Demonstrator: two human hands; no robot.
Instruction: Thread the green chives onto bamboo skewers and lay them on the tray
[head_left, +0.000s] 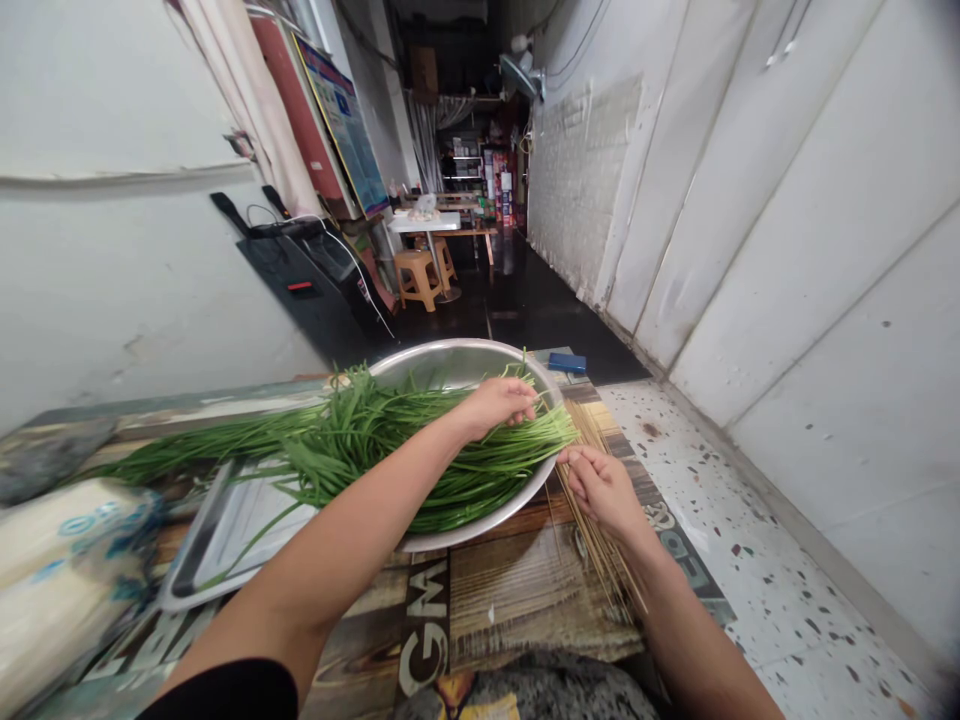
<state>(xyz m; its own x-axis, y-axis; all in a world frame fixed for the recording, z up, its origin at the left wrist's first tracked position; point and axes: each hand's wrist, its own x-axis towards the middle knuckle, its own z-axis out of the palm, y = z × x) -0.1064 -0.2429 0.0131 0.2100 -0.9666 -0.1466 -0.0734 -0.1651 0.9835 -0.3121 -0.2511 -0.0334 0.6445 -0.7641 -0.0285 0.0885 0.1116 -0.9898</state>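
A wide metal bowl [461,352] holds a big heap of green garlic chives [360,425], their pale stem ends pointing right and some leaves spilling over the left rim. My left hand [501,403] is above the heap, fingers curled closed around a few thin chive stems. At the bowl's right rim, my right hand [600,485] is closed in a pinch beside the stem ends. What it pinches, if anything, is too small to make out. Thin bamboo skewers [592,540] lie loosely on the table, partly beneath my right hand and forearm.
Left of the bowl, a metal tray [180,590] lies under some leaves, beside a plastic-wrapped pale package [71,570]. A blue box [567,362] sits behind the bowl on the patterned table [510,600]. Farther back are plastic stools [417,278] and a white table [424,222].
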